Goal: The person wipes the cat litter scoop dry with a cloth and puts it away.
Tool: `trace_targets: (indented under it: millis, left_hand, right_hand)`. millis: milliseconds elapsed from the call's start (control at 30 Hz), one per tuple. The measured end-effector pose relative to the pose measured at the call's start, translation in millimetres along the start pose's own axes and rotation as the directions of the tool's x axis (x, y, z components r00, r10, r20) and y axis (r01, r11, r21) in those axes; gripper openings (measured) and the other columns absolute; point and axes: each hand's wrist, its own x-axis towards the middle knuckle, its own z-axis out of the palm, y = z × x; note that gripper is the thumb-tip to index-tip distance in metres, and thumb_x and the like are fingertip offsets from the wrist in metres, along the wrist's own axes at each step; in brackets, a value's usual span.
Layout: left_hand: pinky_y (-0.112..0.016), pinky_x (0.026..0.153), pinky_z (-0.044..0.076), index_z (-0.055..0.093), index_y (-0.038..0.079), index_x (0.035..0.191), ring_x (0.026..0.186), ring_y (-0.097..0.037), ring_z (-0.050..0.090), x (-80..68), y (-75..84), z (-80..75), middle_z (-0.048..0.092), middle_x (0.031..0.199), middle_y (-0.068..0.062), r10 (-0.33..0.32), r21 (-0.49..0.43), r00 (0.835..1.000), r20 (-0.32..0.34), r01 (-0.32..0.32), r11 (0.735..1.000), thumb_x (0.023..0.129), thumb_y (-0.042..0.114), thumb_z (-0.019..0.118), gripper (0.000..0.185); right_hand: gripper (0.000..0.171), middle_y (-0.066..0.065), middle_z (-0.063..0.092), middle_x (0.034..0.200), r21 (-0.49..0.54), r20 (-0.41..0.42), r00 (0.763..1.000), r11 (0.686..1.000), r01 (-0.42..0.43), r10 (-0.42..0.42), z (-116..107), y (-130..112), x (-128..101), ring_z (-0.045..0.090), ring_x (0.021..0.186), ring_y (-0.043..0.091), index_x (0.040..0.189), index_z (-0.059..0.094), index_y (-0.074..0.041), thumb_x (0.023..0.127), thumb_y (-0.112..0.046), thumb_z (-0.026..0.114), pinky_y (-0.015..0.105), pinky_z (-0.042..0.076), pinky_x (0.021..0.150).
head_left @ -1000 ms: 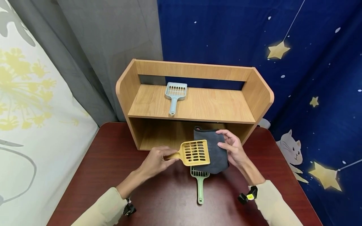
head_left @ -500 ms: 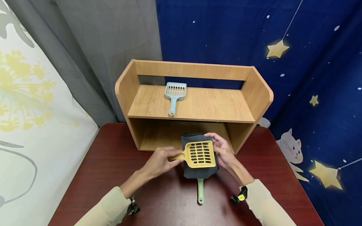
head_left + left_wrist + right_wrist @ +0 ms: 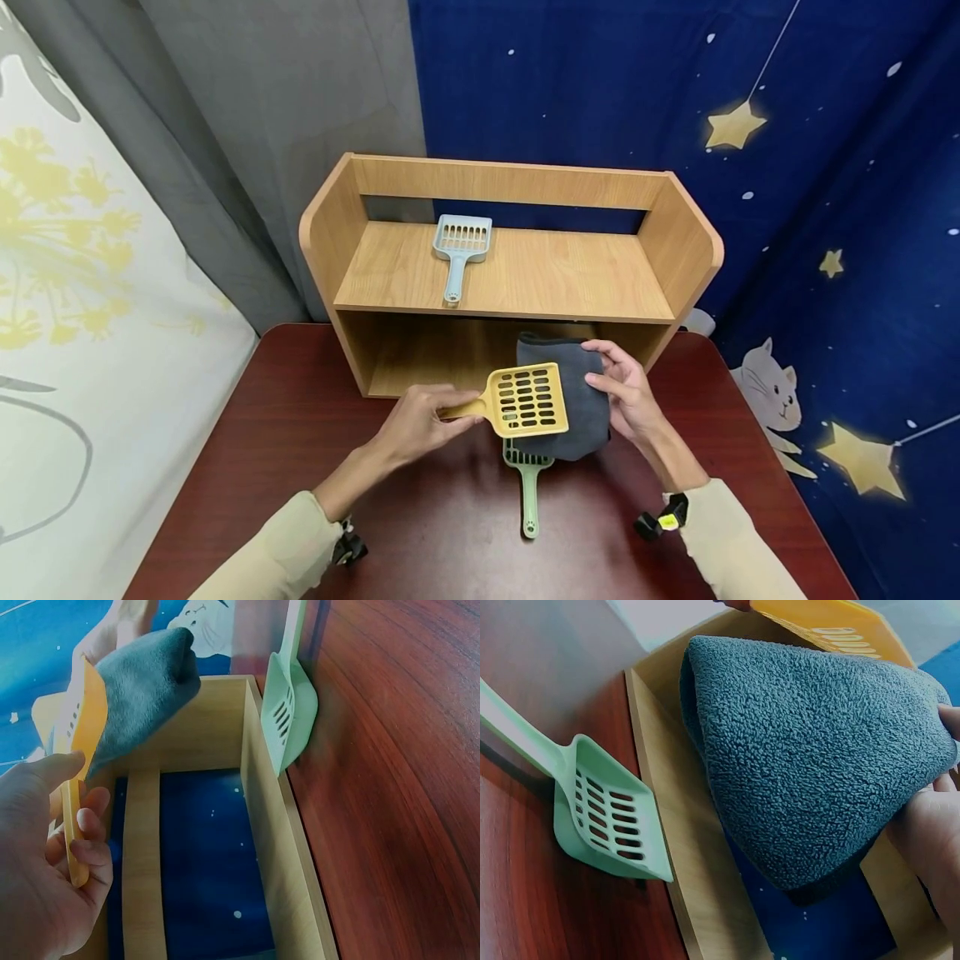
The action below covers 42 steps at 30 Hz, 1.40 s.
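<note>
My left hand (image 3: 422,423) grips the handle of a yellow litter scoop (image 3: 525,400), its slotted head pointing right above the table. In the left wrist view, fingers and thumb close round that scoop's handle. A folded dark grey cloth (image 3: 581,400) hangs from my right hand (image 3: 628,392), pinched at its right edge between thumb and fingers. In the head view the cloth lies partly behind the yellow scoop's head; whether they touch, I cannot tell. Below them a green litter scoop (image 3: 529,500) lies on the table, handle toward me, its head partly covered from above.
A two-level wooden shelf (image 3: 510,312) stands at the back of the dark red table (image 3: 285,467). On its upper board rests a light blue litter scoop (image 3: 461,242). Curtains hang behind and on both sides.
The cloth in my right hand went left behind the yellow scoop's head, then came back right. The yellow scoop shifted only a little. The green scoop's head was covered midway and shows again.
</note>
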Motion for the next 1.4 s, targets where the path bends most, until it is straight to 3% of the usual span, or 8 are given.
trace_targets:
  millis: [233, 400, 533, 833, 967, 1133, 1200, 1400]
  left_hand:
    - [-0.014, 0.056, 0.047, 0.082, 0.003, 0.114, 0.067, -0.002, 0.056, -2.0, -1.8, -4.5, 0.076, 0.086, -0.001, -0.018, 0.037, 1.000, 0.014, 0.018, 0.999, 0.086, 0.012, 0.089, 0.030]
    - [-0.013, 0.054, 0.043, 0.083, 0.005, 0.114, 0.064, -0.001, 0.051, -3.8, -0.2, -6.1, 0.074, 0.085, 0.000, -0.002, 0.073, 1.000, 0.028, 0.000, 0.997, 0.086, 0.014, 0.090, 0.030]
    - [-0.013, 0.053, 0.040, 0.082, 0.004, 0.115, 0.063, 0.001, 0.047, -4.8, 1.3, -6.9, 0.073, 0.083, 0.001, -0.001, 0.043, 0.998, 0.064, -0.002, 0.999, 0.087, 0.012, 0.089, 0.030]
    - [-0.016, 0.061, 0.046, 0.081, 0.007, 0.119, 0.073, 0.000, 0.055, -2.5, 4.1, -4.6, 0.079, 0.094, 0.001, 0.014, -0.035, 0.983, 0.182, -0.008, 0.999, 0.089, 0.013, 0.087, 0.031]
    - [-0.017, 0.063, 0.046, 0.082, 0.008, 0.118, 0.074, -0.001, 0.056, -0.9, 7.7, -1.5, 0.079, 0.096, 0.002, -0.008, -0.068, 0.979, 0.205, 0.023, 0.997, 0.089, 0.016, 0.087, 0.030]
    - [-0.027, 0.064, 0.054, 0.081, 0.011, 0.120, 0.078, 0.000, 0.061, 1.0, 12.6, 2.4, 0.080, 0.100, 0.003, -0.028, -0.114, 0.974, 0.223, 0.055, 0.992, 0.092, 0.021, 0.085, 0.031]
    - [-0.028, 0.065, 0.054, 0.081, 0.011, 0.121, 0.079, 0.001, 0.061, 1.4, 13.3, 2.9, 0.080, 0.102, 0.003, -0.034, -0.114, 0.974, 0.226, 0.061, 0.992, 0.092, 0.022, 0.085, 0.031]
    - [-0.020, 0.064, 0.048, 0.082, 0.012, 0.119, 0.076, 0.001, 0.058, -0.1, 12.7, -2.2, 0.081, 0.101, 0.002, -0.068, -0.089, 0.973, 0.222, 0.090, 0.992, 0.091, 0.020, 0.086, 0.030]
  right_hand:
    - [0.050, 0.006, 0.071, 0.120, -0.037, -0.034, 0.999, 0.999, 0.008, -0.009, -3, -13, -5, 0.070, 0.107, 0.017, 0.134, 0.062, -0.006, 0.097, 0.022, 0.044, 0.029, 0.061, 0.082]
    - [0.046, 0.005, 0.070, 0.120, -0.159, -0.043, 0.998, 0.987, 0.039, -0.047, -5, -22, -4, 0.069, 0.107, 0.016, 0.134, 0.062, -0.004, 0.098, 0.021, 0.049, 0.028, 0.060, 0.083]
    - [0.043, 0.005, 0.069, 0.123, -0.295, -0.017, 0.995, 0.952, 0.085, -0.095, -5, -28, 0, 0.063, 0.110, 0.014, 0.133, 0.061, 0.003, 0.095, 0.023, 0.054, 0.024, 0.056, 0.086]
    - [0.039, 0.005, 0.071, 0.121, -0.397, 0.138, 0.990, 0.916, 0.057, -0.002, 3, -24, 10, 0.071, 0.101, 0.014, 0.133, 0.060, 0.005, 0.096, 0.019, 0.057, 0.028, 0.061, 0.078]
    - [0.035, 0.002, 0.070, 0.118, -0.480, 0.171, 0.984, 0.876, 0.034, 0.055, 10, -15, 17, 0.069, 0.096, 0.011, 0.132, 0.061, 0.004, 0.098, 0.013, 0.061, 0.025, 0.059, 0.077]
    - [0.034, 0.002, 0.067, 0.127, -0.551, 0.153, 0.985, 0.835, 0.014, 0.085, 19, -7, 25, 0.058, 0.105, 0.009, 0.129, 0.067, -0.003, 0.096, 0.008, 0.066, 0.023, 0.047, 0.092]
    - [0.035, 0.003, 0.066, 0.129, -0.529, 0.154, 0.983, 0.848, -0.003, 0.100, 20, -6, 27, 0.056, 0.109, 0.011, 0.128, 0.067, -0.005, 0.095, 0.008, 0.067, 0.025, 0.046, 0.096]
    - [0.035, 0.006, 0.070, 0.115, -0.413, 0.230, 0.959, 0.909, -0.059, 0.166, 11, -13, 25, 0.067, 0.101, 0.013, 0.129, 0.063, -0.003, 0.097, 0.013, 0.061, 0.026, 0.057, 0.085]
